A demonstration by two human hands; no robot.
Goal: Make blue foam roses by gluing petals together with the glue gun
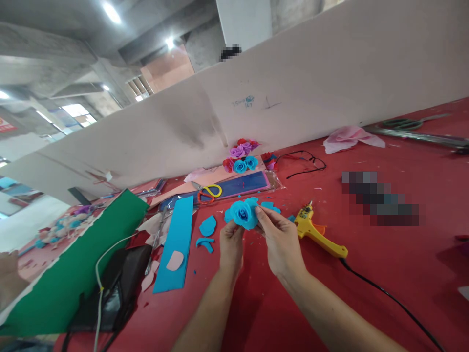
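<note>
Both my hands hold a blue foam rose above the red table. My left hand is closed under the flower's left side. My right hand pinches its right edge with the fingertips. Cut blue petal shapes lie on the table to the left of my hands, and a few more sit just behind the rose. A yellow glue gun lies to the right of my right hand, its black cord running toward the lower right.
A blue foam strip with a pale petal template lies at left, beside a green sheet and a black bag. Yellow and red-handled scissors rest on a blue sheet. Finished foam roses stand against the white wall panel.
</note>
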